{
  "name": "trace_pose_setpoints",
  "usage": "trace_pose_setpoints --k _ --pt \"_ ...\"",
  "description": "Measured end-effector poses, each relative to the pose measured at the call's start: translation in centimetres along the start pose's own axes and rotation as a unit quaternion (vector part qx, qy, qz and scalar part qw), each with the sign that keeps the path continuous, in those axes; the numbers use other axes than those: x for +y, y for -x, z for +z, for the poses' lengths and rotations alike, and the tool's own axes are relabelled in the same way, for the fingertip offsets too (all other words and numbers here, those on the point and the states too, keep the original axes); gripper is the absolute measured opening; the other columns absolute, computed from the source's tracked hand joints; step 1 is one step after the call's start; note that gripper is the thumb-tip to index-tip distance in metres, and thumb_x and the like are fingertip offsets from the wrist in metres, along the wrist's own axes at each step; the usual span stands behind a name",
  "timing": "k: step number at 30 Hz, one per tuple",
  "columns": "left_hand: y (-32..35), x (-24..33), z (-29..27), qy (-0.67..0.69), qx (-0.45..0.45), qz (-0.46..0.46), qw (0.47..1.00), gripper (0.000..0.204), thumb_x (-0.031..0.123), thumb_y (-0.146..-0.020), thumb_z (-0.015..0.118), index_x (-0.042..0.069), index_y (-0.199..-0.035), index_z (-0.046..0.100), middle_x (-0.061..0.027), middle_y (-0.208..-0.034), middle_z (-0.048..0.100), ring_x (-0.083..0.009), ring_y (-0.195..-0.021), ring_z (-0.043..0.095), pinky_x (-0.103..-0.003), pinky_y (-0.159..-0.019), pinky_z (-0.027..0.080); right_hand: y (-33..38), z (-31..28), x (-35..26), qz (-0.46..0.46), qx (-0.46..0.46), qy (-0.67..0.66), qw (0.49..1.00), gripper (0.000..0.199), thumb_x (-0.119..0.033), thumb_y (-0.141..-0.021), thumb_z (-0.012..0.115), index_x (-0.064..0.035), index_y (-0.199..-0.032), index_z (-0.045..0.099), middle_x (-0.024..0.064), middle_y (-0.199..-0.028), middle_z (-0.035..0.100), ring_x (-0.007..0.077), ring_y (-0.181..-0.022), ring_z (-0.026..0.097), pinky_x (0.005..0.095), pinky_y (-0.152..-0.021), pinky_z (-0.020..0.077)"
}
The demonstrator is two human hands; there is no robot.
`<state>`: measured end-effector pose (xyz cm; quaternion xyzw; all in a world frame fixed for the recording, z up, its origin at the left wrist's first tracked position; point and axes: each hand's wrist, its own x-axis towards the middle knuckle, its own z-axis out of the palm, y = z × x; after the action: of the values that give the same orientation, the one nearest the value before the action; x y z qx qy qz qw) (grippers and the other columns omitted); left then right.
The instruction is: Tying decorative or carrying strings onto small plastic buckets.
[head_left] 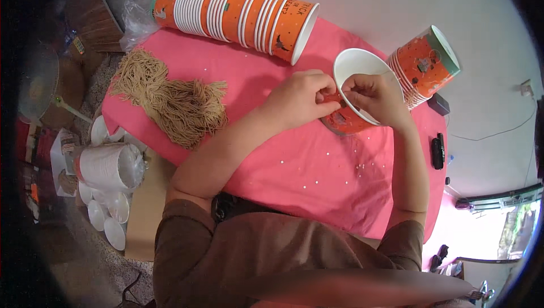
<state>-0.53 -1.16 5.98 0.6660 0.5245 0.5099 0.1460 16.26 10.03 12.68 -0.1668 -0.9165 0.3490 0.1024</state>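
An orange paper bucket [354, 122] with a white rim and inside stands on the pink cloth, slightly tilted. My left hand [303, 97] is at its left outer wall, thumb and fingers pinched together close to a small dark spot. Over the near rim reaches my right hand [378, 97], its fingers closed in a pinch inside the bucket mouth. Whatever is between the fingers of either hand is too small or hidden to make out. Left of my left forearm lies a bundle of tan yarn strands [175, 104].
A long nested stack of orange buckets [229, 12] lies across the far side. Another bucket stack [422, 64] leans at the right, near a black object [437, 151]. Small white bits dot the pink tablecloth [317, 166]. White cups [105, 166] are at the lower left.
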Motion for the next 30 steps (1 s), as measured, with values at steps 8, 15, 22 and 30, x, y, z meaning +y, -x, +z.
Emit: trace_pose_setpoints --k 8,15,22,30 --pt "-0.3 -0.9 0.5 -0.011 0.066 0.01 0.998 0.01 0.005 -0.079 0.069 0.001 -0.083 0.061 -0.0082 -0.076 0.062 -0.015 -0.071 0.063 -0.031 -0.063 0.051 0.0 0.1 1.0 0.036 0.01 -0.044 0.998 0.006 -0.005 -0.086 0.06 -0.0006 -0.089 0.063 0.0 -0.068 0.057 0.0055 -0.063 0.051 0.0235 -0.059 0.0429" --pt "-1.3 -0.5 -2.3 0.453 0.009 -0.116 0.884 0.005 0.009 -0.093 0.054 0.004 -0.093 0.052 -0.0093 -0.085 0.066 -0.0115 -0.064 0.062 -0.021 -0.053 0.047 1.9 -2.6 -0.6 0.026 0.04 0.077 0.996 0.008 -0.005 -0.083 0.062 -0.0011 -0.089 0.064 0.0079 -0.071 0.062 0.0156 -0.065 0.06 0.0299 -0.061 0.0467" --pt "-2.3 0.5 -0.7 0.385 -0.013 -0.158 0.909 0.014 0.012 -0.092 0.06 0.0 -0.098 0.054 -0.0081 -0.08 0.067 -0.0055 -0.054 0.052 -0.019 -0.046 0.038 2.4 -2.2 -3.4 -0.045 0.113 0.162 0.979 0.008 -0.008 -0.082 0.064 -0.0021 -0.087 0.064 0.0147 -0.075 0.063 0.0307 -0.068 0.062 0.0378 -0.063 0.0482" --pt "-1.5 1.2 0.2 0.366 -0.047 -0.188 0.91 0.014 0.014 -0.093 0.06 -0.001 -0.091 0.062 -0.004 -0.079 0.066 -0.0046 -0.056 0.051 -0.019 -0.047 0.037 0.2 -1.5 -2.9 -0.077 0.085 0.124 0.986 0.005 0.001 -0.085 0.06 0.0021 -0.089 0.061 0.0066 -0.078 0.06 0.013 -0.073 0.06 0.0273 -0.065 0.048"
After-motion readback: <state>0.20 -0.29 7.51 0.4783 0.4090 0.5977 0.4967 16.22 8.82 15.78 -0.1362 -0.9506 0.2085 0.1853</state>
